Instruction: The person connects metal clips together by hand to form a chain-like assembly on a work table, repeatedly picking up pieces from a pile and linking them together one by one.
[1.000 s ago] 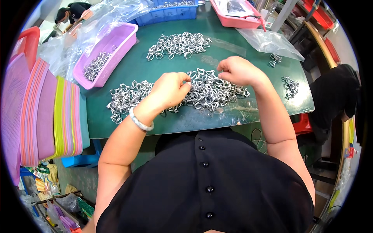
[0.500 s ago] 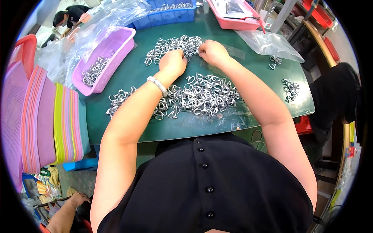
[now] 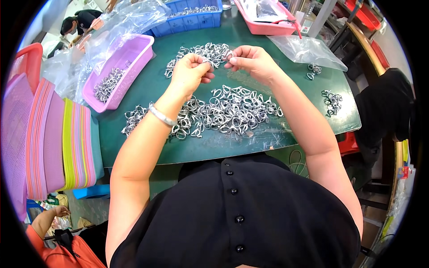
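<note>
My left hand (image 3: 190, 73) is pinched closed above the table, a bit of a silvery metal ring (image 3: 206, 61) showing at its fingertips. Facing it, my right hand (image 3: 254, 63) grips another metal ring (image 3: 229, 56) between thumb and fingers. Just behind both hands lies a far pile of silver-grey metal rings (image 3: 190, 52). A larger near pile of the same rings (image 3: 237, 109) spreads between my forearms, and my left forearm hides part of it. All the rings look like small, open oval loops.
A purple basket (image 3: 139, 56) with rings stands at the left, a blue crate (image 3: 196, 20) at the back, a pink tray (image 3: 263, 27) at back right. Clear plastic bag (image 3: 308, 51) and two small ring clusters (image 3: 333, 102) lie right. Stacked baskets (image 3: 49, 138) rise at the left edge.
Both hands have lifted slightly off the far pile and turned toward each other, with rings now showing at the fingertips. At lower left, another person in orange has come further into view.
</note>
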The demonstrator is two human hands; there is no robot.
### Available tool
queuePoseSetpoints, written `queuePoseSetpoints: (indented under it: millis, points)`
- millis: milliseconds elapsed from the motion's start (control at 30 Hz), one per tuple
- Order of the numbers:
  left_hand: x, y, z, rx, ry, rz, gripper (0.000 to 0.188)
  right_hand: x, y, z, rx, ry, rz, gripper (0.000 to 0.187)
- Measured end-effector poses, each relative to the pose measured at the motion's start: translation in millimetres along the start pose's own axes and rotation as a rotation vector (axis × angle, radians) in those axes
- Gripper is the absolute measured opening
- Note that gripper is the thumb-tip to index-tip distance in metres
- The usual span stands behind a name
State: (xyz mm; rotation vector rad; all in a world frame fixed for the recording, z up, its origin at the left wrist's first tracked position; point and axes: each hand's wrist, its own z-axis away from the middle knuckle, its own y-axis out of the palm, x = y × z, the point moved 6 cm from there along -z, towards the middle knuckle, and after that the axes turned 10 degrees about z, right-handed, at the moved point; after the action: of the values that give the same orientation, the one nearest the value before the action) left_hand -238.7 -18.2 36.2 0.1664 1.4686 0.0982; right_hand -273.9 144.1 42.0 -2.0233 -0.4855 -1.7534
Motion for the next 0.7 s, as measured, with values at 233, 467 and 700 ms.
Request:
queuePoseSetpoints:
  millis: [233, 467, 700]
  points:
    - [-23, 9, 40, 0.018, 0.171, 0.013, 0.013, 16, 27, 30, 0.065, 0.020, -0.408, 0.009]
    - [-29, 15, 62, -0.014, 0.286, 0.020, 0.017, 11, 44, 46, 0.010, 0.077, -0.593, 0.011]
    - [-24, 21, 71, 0.035, 0.330, -0.027, 0.016, 11, 59, 57, -0.043, 0.131, -0.690, 0.016]
